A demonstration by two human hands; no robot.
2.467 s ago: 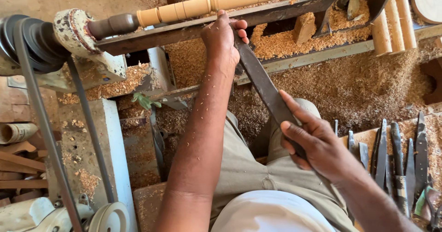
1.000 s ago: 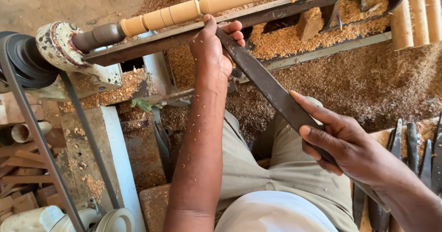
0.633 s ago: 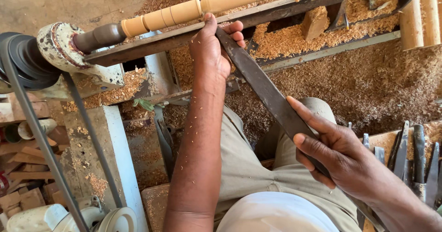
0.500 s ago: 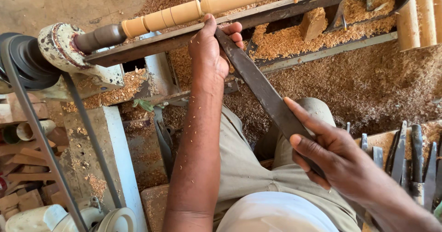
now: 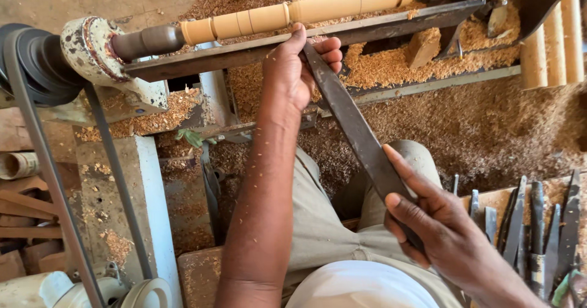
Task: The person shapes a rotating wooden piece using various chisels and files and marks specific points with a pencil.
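I am gripping the chisel (image 5: 358, 133) with both hands: left hand (image 5: 296, 69) at eleven o'clock by the spindle (image 5: 299, 11), right hand (image 5: 443, 234) at five.

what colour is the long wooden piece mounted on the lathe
Pale yellowish tan, bare wood with thin turned grooves; the wooden spindle shows clearly in the head view.

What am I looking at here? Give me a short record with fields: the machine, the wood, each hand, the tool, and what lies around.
machine: belt-driven wood lathe, dark drive belt at the left
workpiece: pale turned wooden spindle mounted in the lathe
left hand: left hand on the metal tool rest, steadying the tool's front end
right hand: right hand gripping the tool's rear end
tool: long flat dark chisel, angled toward the spindle
around: wood shavings; row of spare chisels at the right
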